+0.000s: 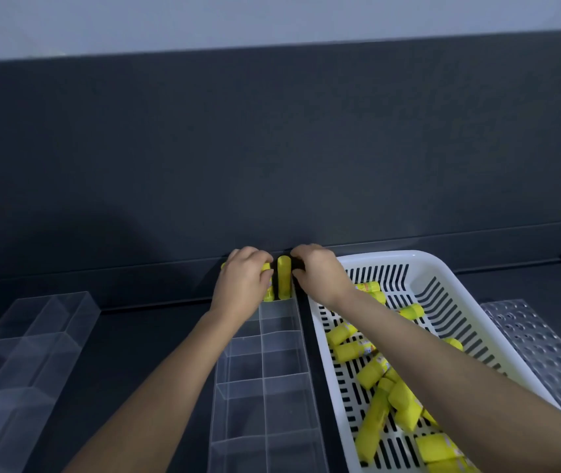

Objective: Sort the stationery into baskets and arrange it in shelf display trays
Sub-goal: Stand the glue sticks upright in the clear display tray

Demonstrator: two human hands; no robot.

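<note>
The step in hand is filling the far cells of the clear tray — the left hand curls round a yellow glue stick there. The right hand is bent beside a standing stick; I cannot tell its grip. The next move calls for more from the white basket.

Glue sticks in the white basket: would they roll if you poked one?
Probably yes: the glue sticks are round tubes lying on their sides. The slotted basket floor may catch them. Likely stiff: none bends in the pile.

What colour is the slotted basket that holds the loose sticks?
The basket is white, shown best in the head view.
</note>
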